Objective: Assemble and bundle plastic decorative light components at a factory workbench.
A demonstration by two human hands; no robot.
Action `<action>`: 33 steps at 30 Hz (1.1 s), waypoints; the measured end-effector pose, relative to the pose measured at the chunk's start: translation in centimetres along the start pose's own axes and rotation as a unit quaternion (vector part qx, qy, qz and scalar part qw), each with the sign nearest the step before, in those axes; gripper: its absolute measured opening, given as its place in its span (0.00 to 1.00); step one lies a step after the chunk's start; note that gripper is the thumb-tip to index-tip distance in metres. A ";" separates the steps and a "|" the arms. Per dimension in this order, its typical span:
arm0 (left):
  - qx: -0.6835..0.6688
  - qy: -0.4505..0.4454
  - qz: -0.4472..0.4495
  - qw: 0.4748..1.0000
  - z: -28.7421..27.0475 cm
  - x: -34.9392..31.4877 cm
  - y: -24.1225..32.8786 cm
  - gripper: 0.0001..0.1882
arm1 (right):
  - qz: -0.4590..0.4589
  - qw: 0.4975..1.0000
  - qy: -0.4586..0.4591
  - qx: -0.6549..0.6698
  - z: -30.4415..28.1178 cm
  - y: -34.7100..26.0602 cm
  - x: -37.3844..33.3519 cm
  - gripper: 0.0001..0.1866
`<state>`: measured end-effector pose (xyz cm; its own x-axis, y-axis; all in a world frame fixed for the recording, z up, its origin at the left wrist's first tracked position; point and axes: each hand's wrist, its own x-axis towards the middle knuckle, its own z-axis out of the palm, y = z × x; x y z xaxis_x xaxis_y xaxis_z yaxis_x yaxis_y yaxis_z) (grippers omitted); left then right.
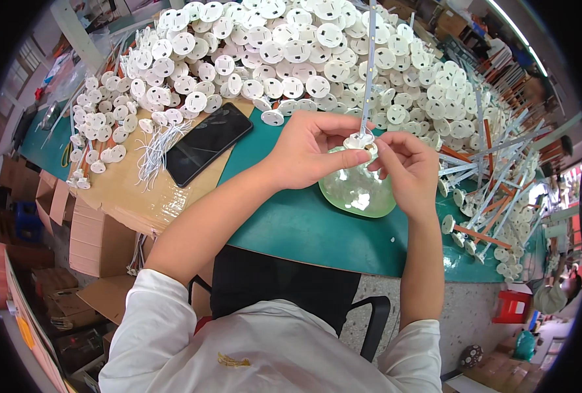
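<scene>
Both left hand [309, 150] and right hand [409, 167] grip, with fingers [351, 157] closed, a white disc [358, 141] bearing a light strip [369, 65] over the green bowl [358, 211]; it seems unfinished, many discs [271, 51] heaped beyond that bowl.

Bright, diffuse indoor light, lit ceiling tube [518, 33] upper right; white glare on green bowl [358, 195]; frame edges black, fisheye-bent, background soft.

Head-worn fisheye view — looking down, near, over a green tabletop [291, 232]
</scene>
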<state>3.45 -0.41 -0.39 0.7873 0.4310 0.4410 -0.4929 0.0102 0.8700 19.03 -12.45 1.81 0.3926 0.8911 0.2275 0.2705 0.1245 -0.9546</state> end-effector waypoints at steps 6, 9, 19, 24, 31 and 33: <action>0.059 -0.032 -0.030 0.997 -0.6 -0.3 0.6 0.20 | 0.005 0.997 -0.077 -0.012 -0.6 -0.2 -0.2 0.03; 0.012 -0.027 0.007 1.000 0.0 0.0 0.5 0.25 | -0.158 0.984 -0.017 -0.085 0.3 0.0 -0.4 0.03; -0.176 0.001 0.032 0.984 1.1 -0.7 -0.1 0.28 | -0.492 0.829 0.154 -0.217 2.1 0.0 -1.0 0.10; -0.193 -0.048 0.035 0.979 0.6 -0.7 -0.7 0.27 | -0.502 0.826 0.121 -0.227 1.9 -0.7 -1.4 0.10; -0.183 -0.055 0.034 0.981 0.3 -0.8 -0.8 0.26 | -0.463 0.855 0.113 -0.207 2.2 -0.4 -1.8 0.09; -0.185 -0.040 0.035 0.981 0.3 -0.8 -0.7 0.26 | -0.463 0.859 0.110 -0.189 2.4 -0.2 -1.7 0.08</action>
<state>3.30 -1.00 -1.33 0.7660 0.3695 0.5260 -0.6359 0.3159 0.7041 16.15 -12.94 1.17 0.0003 0.3765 0.9264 0.8066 0.5475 -0.2227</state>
